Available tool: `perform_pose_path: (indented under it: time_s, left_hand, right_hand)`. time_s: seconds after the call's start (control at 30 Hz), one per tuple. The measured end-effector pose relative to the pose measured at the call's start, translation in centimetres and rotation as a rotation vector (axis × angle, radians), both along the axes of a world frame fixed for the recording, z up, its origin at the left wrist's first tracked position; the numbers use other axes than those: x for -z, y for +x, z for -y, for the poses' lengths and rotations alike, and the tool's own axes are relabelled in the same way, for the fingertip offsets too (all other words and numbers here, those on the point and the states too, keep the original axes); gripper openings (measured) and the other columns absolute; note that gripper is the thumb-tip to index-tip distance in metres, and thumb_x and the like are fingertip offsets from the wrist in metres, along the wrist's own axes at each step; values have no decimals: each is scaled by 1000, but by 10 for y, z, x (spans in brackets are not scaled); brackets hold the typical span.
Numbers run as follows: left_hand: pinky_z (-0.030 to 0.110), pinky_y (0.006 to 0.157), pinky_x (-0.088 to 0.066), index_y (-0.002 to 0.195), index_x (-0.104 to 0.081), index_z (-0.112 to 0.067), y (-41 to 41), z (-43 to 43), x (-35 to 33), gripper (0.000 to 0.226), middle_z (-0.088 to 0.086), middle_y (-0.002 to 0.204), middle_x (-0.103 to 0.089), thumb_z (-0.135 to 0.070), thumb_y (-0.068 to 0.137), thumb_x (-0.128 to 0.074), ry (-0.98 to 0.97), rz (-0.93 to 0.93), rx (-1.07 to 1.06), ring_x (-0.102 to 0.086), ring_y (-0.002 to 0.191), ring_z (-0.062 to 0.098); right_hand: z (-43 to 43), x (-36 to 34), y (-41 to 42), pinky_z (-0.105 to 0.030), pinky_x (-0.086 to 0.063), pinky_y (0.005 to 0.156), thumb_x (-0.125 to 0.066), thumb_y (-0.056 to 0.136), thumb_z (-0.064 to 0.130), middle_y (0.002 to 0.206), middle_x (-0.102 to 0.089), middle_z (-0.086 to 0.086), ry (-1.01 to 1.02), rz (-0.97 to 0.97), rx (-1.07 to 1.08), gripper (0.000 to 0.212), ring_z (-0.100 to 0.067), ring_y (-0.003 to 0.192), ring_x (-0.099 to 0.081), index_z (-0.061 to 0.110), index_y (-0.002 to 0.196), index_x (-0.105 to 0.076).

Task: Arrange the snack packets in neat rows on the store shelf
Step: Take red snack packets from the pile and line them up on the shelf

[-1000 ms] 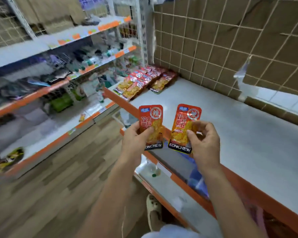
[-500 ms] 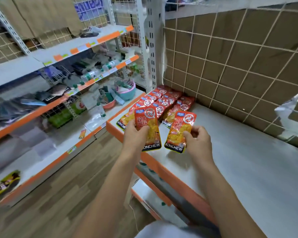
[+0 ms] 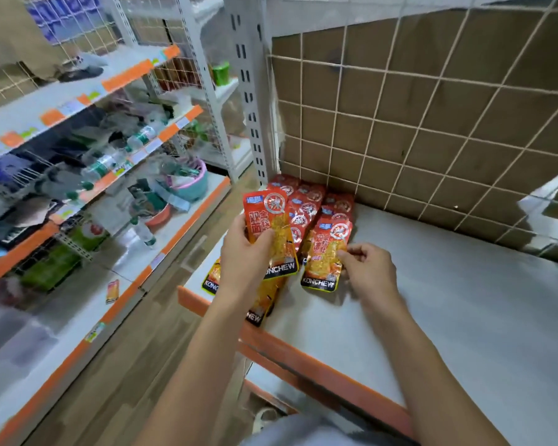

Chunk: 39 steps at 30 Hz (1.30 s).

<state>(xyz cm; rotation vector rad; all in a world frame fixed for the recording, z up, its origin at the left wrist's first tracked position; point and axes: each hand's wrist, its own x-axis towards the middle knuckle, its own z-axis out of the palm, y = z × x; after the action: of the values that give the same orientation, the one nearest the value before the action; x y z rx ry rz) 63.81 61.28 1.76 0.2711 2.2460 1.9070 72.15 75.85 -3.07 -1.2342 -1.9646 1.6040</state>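
Snack packets (image 3: 306, 201) in red and orange lie in overlapping rows on the white shelf (image 3: 448, 310), starting at the foot of the upright post (image 3: 252, 101) and running away from it toward the person. The left hand (image 3: 242, 252) grasps a raised packet (image 3: 273, 226), thumb across its front and fingers behind, holding it tilted above the rows on the side away from the post. Further from the post, the right hand (image 3: 371, 268) pinches the right edge of a second packet (image 3: 327, 252) between thumb and forefinger, its other fingers curled. This packet sits at the end of the row farthest from the post, its top overlapping the packet behind; whether it lies fully flat cannot be told. Two more packet ends (image 3: 258, 304) poke out beneath the left wrist, reaching the shelf's orange lip (image 3: 303, 352). A wire grid (image 3: 432, 107) over brown board extends rightward from the post.
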Motion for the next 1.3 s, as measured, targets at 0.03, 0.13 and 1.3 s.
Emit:
perform_pose_path:
  time_s: [0.03,0.13,1.3]
  left_hand:
    - [32,79,-53,95,-58,-34,-5,0,1,27,-7,96,-69,-8,88,-55,2,2,18,-66,89,12]
    - [30,76,-51,98,-56,-32,-14,0,3,24,-6,99,-68,-10,90,-56,9,9,69,-65,90,11]
    - [33,93,-39,104,-65,-8,-30,8,47,27,8,105,-64,-18,84,-51,-562,-860,324,-54,107,29]
  right_hand:
    - [1,1,-2,-26,-42,52,-67,85,21,70,-64,-2,7,21,6,8,-16,56,-56,15,89,-67]
    - [2,3,-7,-36,-52,61,-68,83,22,73,-67,-1,52,76,16,5,-17,58,-61,19,86,-65]
    - [28,1,1,-34,-55,65,-63,87,7,86,-70,-9,-117,-36,82,8,-20,77,-68,14,83,-62]
